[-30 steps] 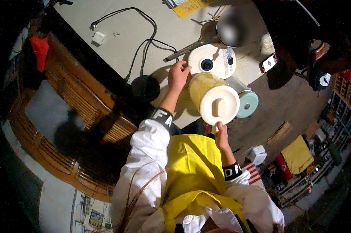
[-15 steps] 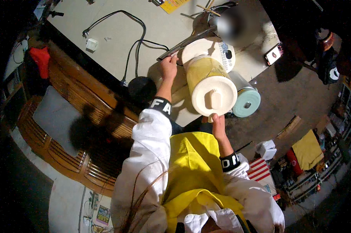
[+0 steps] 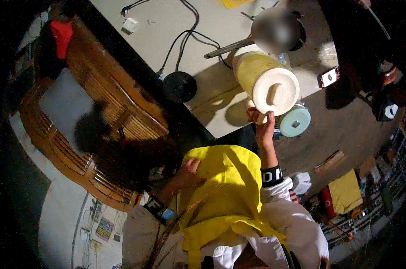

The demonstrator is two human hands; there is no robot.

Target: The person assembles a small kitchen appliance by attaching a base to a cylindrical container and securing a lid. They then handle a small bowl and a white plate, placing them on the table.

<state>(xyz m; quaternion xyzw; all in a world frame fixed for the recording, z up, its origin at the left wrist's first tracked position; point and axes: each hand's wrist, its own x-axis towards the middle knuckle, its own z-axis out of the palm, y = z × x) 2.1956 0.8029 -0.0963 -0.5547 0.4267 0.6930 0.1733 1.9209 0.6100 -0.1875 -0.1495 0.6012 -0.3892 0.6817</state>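
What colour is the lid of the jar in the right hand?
White, on a pale yellow jar; the lid shows clearly in the head view.

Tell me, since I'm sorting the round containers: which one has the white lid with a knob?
The pale yellow jar tipped toward the camera, gripped at its rim by the right hand. The round container beside it is light teal-topped, with no knob.

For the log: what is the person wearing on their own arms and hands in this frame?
Both hands, the left hand and the right hand, are bare, with no gloves. Each wrist carries a black band with white lettering. Above the bands come loose white sleeves. A bright yellow apron-like cloth hangs between the arms.
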